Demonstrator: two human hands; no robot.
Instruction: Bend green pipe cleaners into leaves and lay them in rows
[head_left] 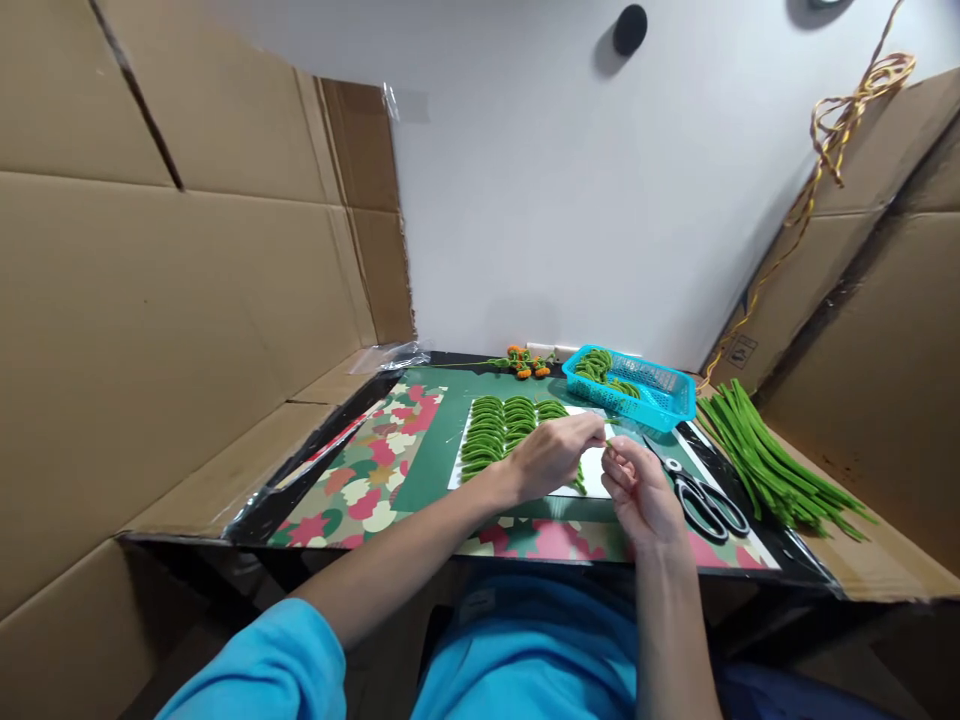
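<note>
My left hand and my right hand meet over a white sheet on the table. Both pinch the ends of a thin green fuzzy wire piece between their fingertips, with more of it hanging below my left hand. Rows of folded green wire leaves lie on the sheet just left of my left hand.
A turquoise basket holding more green pieces stands behind the sheet. Black scissors lie right of my right hand. A bundle of long green wires rests at the right. Small orange-and-green figures sit by the wall. Cardboard walls enclose both sides.
</note>
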